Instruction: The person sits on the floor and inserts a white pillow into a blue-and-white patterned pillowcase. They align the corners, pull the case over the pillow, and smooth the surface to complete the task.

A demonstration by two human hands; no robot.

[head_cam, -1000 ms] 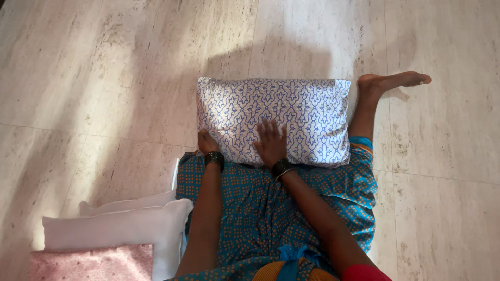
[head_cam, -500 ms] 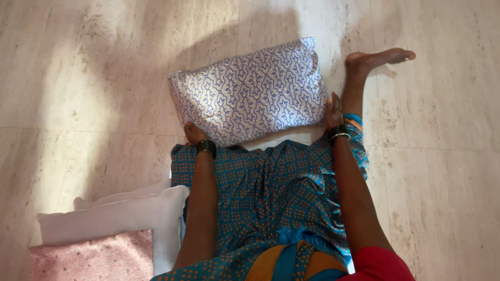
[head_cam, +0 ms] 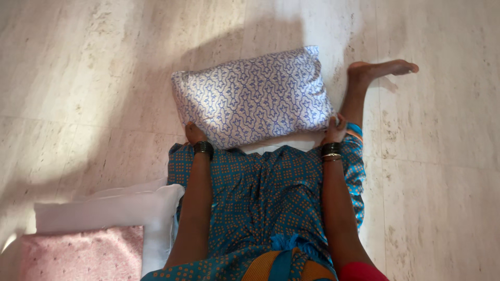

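A white pillow with a blue geometric print [head_cam: 253, 96] lies tilted on the pale stone floor in front of my lap. My left hand [head_cam: 193, 133] grips its near left corner, fingers tucked under the edge. My right hand [head_cam: 335, 129] holds its near right corner. Both wrists wear dark bangles. My legs are covered by a blue dress with orange dots [head_cam: 265, 198], and my bare right foot [head_cam: 383, 69] rests on the floor beside the pillow's right end.
At my left side lie two white pillows [head_cam: 109, 211] with a pink patterned cushion [head_cam: 78, 255] in front of them. The stone tile floor [head_cam: 442, 156] stretches out on all sides.
My right hand left the top of the pillow and went to its right corner. The pillow turned, its right end swinging away from me, then settled slightly nearer.
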